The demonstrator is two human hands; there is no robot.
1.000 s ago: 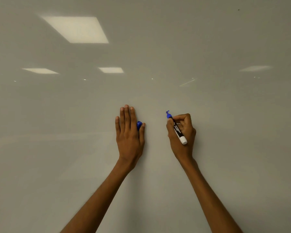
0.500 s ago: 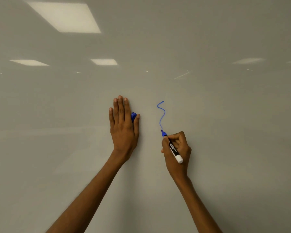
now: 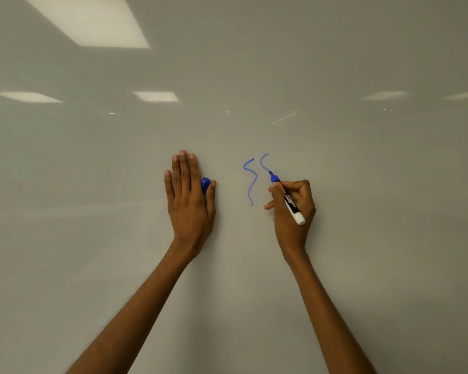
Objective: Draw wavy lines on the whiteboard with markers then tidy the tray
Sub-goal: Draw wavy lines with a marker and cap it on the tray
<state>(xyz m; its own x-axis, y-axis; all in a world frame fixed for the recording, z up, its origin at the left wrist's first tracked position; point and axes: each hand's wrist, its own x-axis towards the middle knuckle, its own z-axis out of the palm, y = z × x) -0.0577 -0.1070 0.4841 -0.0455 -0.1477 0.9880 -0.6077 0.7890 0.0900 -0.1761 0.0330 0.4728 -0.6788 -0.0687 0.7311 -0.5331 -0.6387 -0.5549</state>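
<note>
The whiteboard (image 3: 376, 190) fills the whole view. My left hand (image 3: 191, 203) lies flat against it with straight fingers, and a blue marker cap (image 3: 205, 184) is pinched between its thumb and index finger. My right hand (image 3: 295, 220) grips a blue whiteboard marker (image 3: 290, 202) with a white end, its tip touching the board. A finished blue wavy line (image 3: 251, 182) runs downward between the hands. Just right of it a second, short blue curve (image 3: 262, 162) ends at the marker tip. No tray is in view.
Ceiling light panels are reflected in the glossy board (image 3: 92, 20). Blank board surface stretches on every side of the hands.
My right hand completed the first wavy line downward, lifted back up and to the right, and started a second curve. The left hand stayed flat on the board.
</note>
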